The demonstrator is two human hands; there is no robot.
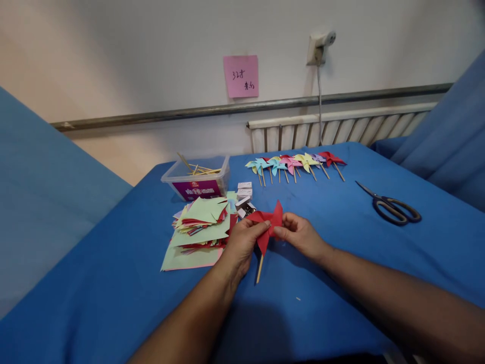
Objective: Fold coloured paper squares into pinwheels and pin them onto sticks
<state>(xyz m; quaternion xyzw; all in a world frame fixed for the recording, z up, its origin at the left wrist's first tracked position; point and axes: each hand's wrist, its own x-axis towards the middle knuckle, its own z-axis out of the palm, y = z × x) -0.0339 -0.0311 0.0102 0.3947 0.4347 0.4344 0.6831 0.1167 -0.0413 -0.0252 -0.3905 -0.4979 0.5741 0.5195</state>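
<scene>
Between my hands, over the front middle of the table, is a red paper pinwheel (264, 242) on a thin wooden stick (259, 270) that slants down toward me. My left hand (244, 241) grips it from the left, thumb pressed near its centre. From the right, my right hand (301, 233) pinches a blade between thumb and fingers. Just beyond my left hand lies an open small box of metal pins (246, 208). A stack of cut coloured paper (200, 222), pale green on top, sits to the left.
A plastic tub of wooden sticks (199, 179) stands behind the paper. Small white boxes (244, 190) lie beside it. Several finished pinwheels (291, 164) line the back of the blue-covered table (341, 313). Black-handled scissors (394, 208) rest at the right. A scrap (298, 299) lies in front.
</scene>
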